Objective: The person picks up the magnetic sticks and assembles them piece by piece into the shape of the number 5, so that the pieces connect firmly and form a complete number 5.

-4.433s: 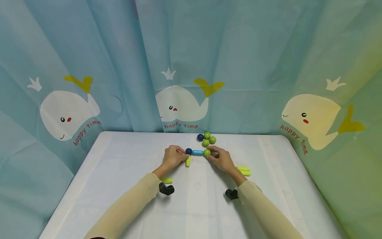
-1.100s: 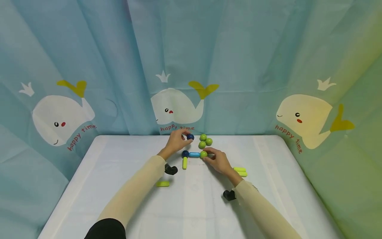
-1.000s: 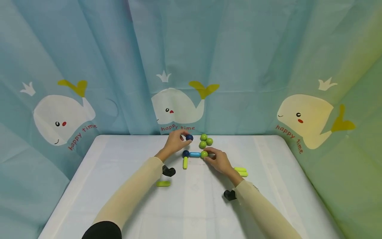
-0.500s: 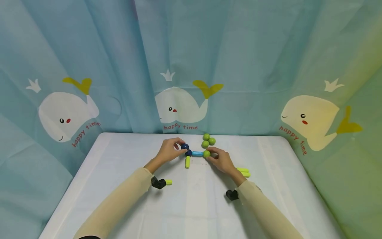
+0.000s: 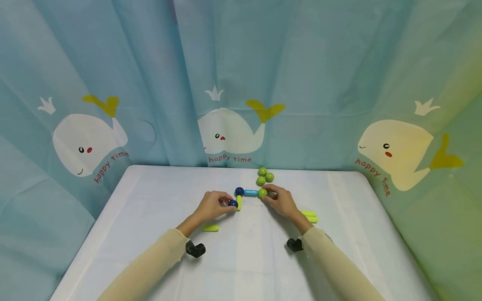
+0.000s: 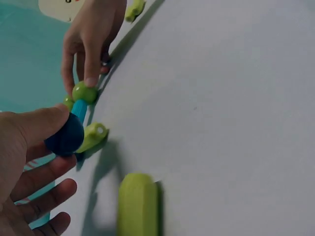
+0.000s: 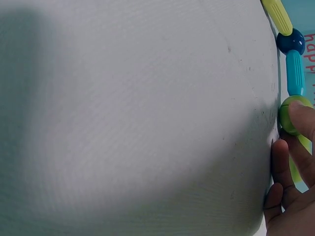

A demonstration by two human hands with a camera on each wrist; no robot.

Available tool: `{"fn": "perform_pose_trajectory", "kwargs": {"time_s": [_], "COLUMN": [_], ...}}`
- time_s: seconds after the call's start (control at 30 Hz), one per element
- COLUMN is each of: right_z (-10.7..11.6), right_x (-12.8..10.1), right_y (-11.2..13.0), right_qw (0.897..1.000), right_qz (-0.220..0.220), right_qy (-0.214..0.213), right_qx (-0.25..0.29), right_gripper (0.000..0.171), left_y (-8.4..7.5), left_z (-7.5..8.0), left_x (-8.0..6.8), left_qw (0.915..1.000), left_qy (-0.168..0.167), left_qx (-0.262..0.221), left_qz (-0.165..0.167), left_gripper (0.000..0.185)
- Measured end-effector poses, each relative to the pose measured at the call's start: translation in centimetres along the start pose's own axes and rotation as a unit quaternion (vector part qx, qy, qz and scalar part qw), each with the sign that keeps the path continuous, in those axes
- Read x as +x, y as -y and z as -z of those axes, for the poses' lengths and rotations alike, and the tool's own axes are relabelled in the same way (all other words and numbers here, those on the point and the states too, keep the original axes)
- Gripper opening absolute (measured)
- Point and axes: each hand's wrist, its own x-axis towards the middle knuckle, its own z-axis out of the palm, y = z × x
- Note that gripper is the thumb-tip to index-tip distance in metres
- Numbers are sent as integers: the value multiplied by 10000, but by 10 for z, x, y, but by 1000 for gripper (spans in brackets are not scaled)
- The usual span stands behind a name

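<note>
My left hand (image 5: 211, 205) pinches a dark blue ball (image 6: 65, 135) between thumb and forefinger, close beside the near end of a yellow-green rod (image 5: 239, 202). That rod runs from a second dark blue ball (image 5: 239, 191), which a light blue rod (image 5: 250, 192) links to a green ball (image 5: 262, 192). Thumb and fingers of my right hand (image 5: 282, 204) grip this green ball; the right wrist view shows the thumb on it. In the left wrist view, the held ball overlaps the chain, hiding its corner ball.
Several loose green balls (image 5: 261, 181) cluster near the table's back edge. Two yellow-green rods (image 5: 309, 216) lie by my right wrist, and another rod (image 5: 210, 228) lies near my left wrist. A curtain with whale prints (image 5: 233, 133) stands behind the white table (image 5: 263, 259).
My left hand has picked a dark blue ball from the back cluster and brought it nearer, past the corner ball to the rod's near end. The right hand stays on the green ball.
</note>
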Motion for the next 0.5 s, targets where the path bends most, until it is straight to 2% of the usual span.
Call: {"fn": "perform_pose_trajectory", "kwargs": {"time_s": [0.23,0.5], "right_z": [-1,-2], "right_x": [0,0], "right_y": [-1,-1], "right_qw": [10000,9999], "right_qz": [-46,-101], "right_qy": [-44,-29], "right_qx": [-16,-101], "right_gripper": [38,39], "left_y": [-5,-5], "left_z": [-9,-18], "left_x": [-10,-15], "left_qw": [9995,9996], "left_qy": [272,237], "left_qx": [-89,-45], "left_qz": [123,169], "left_gripper": [30,28]}}
